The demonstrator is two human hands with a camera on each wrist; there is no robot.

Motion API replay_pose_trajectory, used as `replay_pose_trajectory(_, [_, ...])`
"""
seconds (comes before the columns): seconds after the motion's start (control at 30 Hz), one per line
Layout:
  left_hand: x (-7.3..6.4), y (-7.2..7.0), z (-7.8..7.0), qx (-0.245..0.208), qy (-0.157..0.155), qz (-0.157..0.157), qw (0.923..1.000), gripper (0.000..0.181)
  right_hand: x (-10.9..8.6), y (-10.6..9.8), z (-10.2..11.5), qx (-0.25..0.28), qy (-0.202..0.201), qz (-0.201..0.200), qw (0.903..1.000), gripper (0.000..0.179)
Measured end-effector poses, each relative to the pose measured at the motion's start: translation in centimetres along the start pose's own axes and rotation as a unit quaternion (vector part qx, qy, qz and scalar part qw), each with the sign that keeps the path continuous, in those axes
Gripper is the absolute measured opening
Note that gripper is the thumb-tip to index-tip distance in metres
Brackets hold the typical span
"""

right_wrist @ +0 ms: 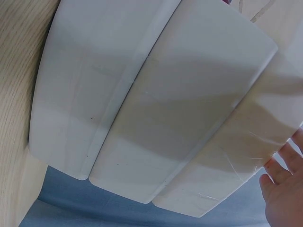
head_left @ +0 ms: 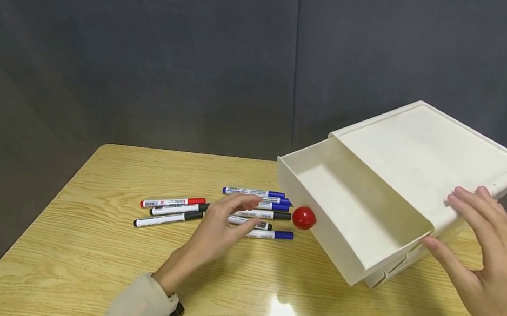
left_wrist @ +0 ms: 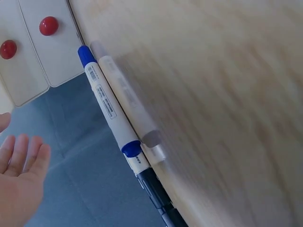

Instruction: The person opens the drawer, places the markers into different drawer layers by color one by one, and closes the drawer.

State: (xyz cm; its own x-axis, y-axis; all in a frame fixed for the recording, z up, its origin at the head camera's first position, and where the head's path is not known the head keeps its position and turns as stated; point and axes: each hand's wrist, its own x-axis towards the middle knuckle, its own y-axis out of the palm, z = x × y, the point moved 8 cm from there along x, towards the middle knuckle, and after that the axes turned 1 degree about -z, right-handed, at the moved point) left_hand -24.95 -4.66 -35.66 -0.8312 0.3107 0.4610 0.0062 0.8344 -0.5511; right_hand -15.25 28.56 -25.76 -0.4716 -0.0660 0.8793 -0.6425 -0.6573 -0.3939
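Note:
A white plastic drawer cabinet stands on the right of the table, its top drawer pulled out. The drawer front carries a round red knob; in the left wrist view there are two such knobs. My right hand is at the cabinet's near top edge, fingers spread and fairly straight, fingertips at the lid. To the left of the knob, my left hand hovers over several whiteboard markers, fingers loosely bent, thumb apart, holding nothing. It partly hides some markers.
Left of that hand lie a red-capped marker and black-capped markers. The wooden table ends at a dark grey curtain behind. The cabinet's side panels fill much of the right wrist view.

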Motion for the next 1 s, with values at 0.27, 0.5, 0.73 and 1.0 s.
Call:
replay_pose_trajectory(0.27, [0.1, -0.3, 1.4, 0.01, -0.029, 0.018, 0.9994, 0.034, 0.1, 0.0, 0.1, 0.001, 0.0, -0.002, 1.0, 0.077])
replay_pose_trajectory(0.5, [0.0, -0.5, 2.3, 0.028, -0.029, 0.031, 0.9987, 0.033, 0.1, 0.0, 0.1, 0.001, -0.001, -0.001, 1.0, 0.076])
replay_pose_trajectory(0.73, [-0.1, -0.6, 3.2, 0.012, -0.046, 0.044, 0.9979, 0.033, 0.1, -0.1, 0.1, 0.001, 0.002, 0.002, 1.0, 0.076])
replay_pose_trajectory(1.0, [-0.3, -0.5, 3.9, 0.017, -0.075, 0.074, 0.9943, 0.036, 0.1, -0.1, 0.1, 0.001, -0.002, 0.0, 1.0, 0.076])
